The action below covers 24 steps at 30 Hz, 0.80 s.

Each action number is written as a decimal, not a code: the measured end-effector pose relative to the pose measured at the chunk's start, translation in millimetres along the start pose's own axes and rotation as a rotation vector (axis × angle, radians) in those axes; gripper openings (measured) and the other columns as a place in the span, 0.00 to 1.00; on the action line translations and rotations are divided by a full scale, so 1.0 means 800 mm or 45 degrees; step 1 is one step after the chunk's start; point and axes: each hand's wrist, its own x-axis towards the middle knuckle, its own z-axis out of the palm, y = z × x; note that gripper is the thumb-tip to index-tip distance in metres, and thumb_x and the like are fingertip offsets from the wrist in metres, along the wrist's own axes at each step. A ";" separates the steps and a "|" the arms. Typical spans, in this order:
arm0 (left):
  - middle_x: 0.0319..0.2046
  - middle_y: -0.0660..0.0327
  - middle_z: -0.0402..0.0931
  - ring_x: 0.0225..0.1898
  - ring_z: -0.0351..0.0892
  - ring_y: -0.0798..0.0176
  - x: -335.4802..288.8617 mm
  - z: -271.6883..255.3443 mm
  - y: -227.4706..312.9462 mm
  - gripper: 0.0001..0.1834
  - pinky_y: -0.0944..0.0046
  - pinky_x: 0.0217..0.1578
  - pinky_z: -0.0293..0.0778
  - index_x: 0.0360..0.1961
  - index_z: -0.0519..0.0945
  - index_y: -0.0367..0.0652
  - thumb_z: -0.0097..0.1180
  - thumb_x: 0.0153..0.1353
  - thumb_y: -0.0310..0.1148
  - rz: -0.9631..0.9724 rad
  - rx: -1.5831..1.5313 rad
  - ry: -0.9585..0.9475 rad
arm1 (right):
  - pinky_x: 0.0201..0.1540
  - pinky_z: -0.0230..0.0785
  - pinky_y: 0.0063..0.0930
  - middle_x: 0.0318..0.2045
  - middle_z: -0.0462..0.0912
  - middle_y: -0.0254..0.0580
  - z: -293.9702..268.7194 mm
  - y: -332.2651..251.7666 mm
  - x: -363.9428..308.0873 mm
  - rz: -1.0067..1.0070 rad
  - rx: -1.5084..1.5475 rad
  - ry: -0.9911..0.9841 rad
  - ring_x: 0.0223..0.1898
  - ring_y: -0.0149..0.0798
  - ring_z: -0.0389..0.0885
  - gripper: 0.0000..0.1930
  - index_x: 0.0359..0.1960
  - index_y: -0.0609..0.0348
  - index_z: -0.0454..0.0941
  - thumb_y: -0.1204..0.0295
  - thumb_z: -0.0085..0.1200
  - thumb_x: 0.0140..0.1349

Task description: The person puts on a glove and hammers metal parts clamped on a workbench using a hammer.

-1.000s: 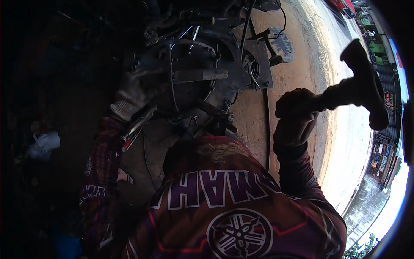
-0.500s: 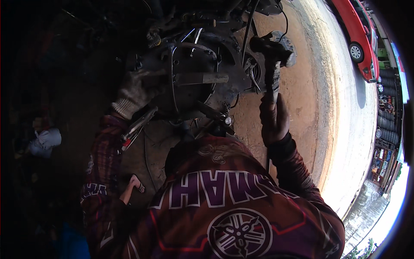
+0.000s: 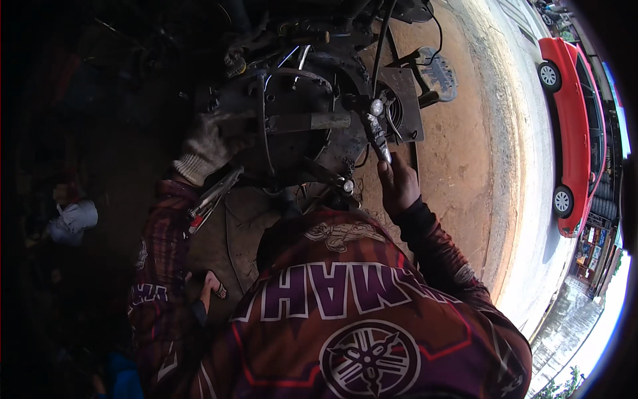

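My left hand (image 3: 203,147), in a pale knit glove, is closed around the shaded end of a metal bar (image 3: 329,120). The bar lies level across a dark metal frame (image 3: 352,149) with a thin curved hoop (image 3: 262,126). My right hand (image 3: 400,188) grips a hammer (image 3: 377,136) by its wrapped, worn handle. The hammer's head is close to the bar's right end; whether they touch I cannot tell. Just below my left hand, a plier-like tool with some red on it (image 3: 211,198) sits against the frame.
Beyond the frame at right is a grey footrest-like plate (image 3: 437,74) over brown ground. A red car (image 3: 577,133) stands on the bright road. At lower left are a person's sandaled foot (image 3: 214,284) and a white bundle (image 3: 73,221). A thin cable (image 3: 229,246) trails over the floor.
My right hand has swung the hammer down and leftward, from over the footrest plate to the bar's right end. My left hand and the bar stay put. The red car has moved further into view.
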 end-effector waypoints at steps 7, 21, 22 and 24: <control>0.46 0.54 0.81 0.49 0.81 0.59 -0.001 0.002 0.012 0.18 0.58 0.52 0.77 0.48 0.81 0.41 0.64 0.57 0.32 0.032 0.030 0.012 | 0.27 0.63 0.38 0.22 0.73 0.48 -0.001 -0.024 -0.006 -0.212 0.236 0.178 0.22 0.45 0.73 0.18 0.40 0.64 0.71 0.57 0.43 0.72; 0.46 0.54 0.80 0.48 0.81 0.58 -0.028 -0.008 0.015 0.18 0.57 0.52 0.76 0.50 0.80 0.41 0.63 0.57 0.32 -0.029 0.106 0.063 | 0.26 0.63 0.35 0.22 0.72 0.43 -0.018 -0.025 0.000 -0.371 0.307 0.212 0.24 0.43 0.72 0.22 0.40 0.63 0.70 0.52 0.41 0.72; 0.46 0.54 0.80 0.48 0.81 0.58 -0.030 -0.010 0.017 0.18 0.57 0.52 0.76 0.50 0.80 0.41 0.63 0.58 0.32 -0.024 0.115 0.071 | 0.26 0.59 0.28 0.22 0.68 0.33 -0.008 -0.008 -0.005 -0.472 0.424 0.235 0.24 0.27 0.67 0.24 0.44 0.65 0.69 0.50 0.39 0.72; 0.46 0.54 0.80 0.48 0.81 0.58 -0.003 0.002 0.001 0.18 0.57 0.52 0.76 0.50 0.80 0.42 0.63 0.58 0.32 0.015 0.094 0.018 | 0.28 0.66 0.52 0.22 0.76 0.59 0.009 0.037 -0.007 -0.065 -0.231 -0.002 0.28 0.66 0.77 0.16 0.40 0.62 0.69 0.59 0.48 0.68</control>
